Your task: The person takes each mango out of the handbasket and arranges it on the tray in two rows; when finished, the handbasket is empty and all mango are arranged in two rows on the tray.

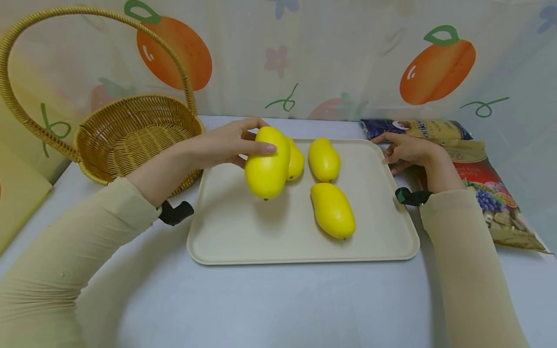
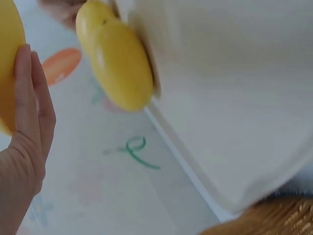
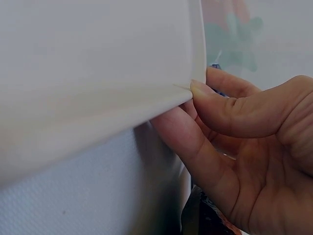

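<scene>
My left hand [image 1: 219, 144] holds a yellow mango [image 1: 266, 169] above the left half of a cream tray [image 1: 252, 249]. The left wrist view catches only part of this mango [image 2: 9, 63], with straight fingers [image 2: 27, 98] along its side. Three more mangoes lie on the tray: one [image 1: 296, 159] partly hidden behind the held fruit, one [image 1: 324, 159] at the back, and another [image 1: 332, 211] right of centre. At the tray's back right corner, my right hand [image 1: 413, 152] pinches the rim. The right wrist view shows its thumb [image 3: 230, 112] on the rim and a finger underneath.
A wicker basket [image 1: 93, 140] with a tall handle stands left of the tray, behind my left forearm. Right of the tray lie a red snack bag [image 1: 489, 193] and a dark blue and gold packet [image 1: 431, 128]. A fruit-print curtain [image 1: 330, 58] hangs behind the white table.
</scene>
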`<move>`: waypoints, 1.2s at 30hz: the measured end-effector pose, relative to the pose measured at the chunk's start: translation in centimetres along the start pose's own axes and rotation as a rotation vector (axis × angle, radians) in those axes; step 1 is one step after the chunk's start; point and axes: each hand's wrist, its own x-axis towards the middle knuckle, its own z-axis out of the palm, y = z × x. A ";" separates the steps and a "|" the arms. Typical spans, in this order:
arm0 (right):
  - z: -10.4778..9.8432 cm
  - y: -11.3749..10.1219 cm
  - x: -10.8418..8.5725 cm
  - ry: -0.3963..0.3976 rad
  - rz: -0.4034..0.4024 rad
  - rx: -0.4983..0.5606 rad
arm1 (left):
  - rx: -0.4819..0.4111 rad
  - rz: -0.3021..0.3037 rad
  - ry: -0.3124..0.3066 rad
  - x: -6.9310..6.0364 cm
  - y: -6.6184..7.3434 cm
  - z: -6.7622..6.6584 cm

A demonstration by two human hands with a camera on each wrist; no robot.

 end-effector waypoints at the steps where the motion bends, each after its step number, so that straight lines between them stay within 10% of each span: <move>1: 0.0 0.0 0.0 0.000 -0.001 0.002 | -0.009 -0.010 0.004 0.1 0.0 0.4; 36: -0.2 0.2 0.0 -0.013 -0.010 0.009 | -0.023 -0.257 -0.034 1.1 -1.9 7.5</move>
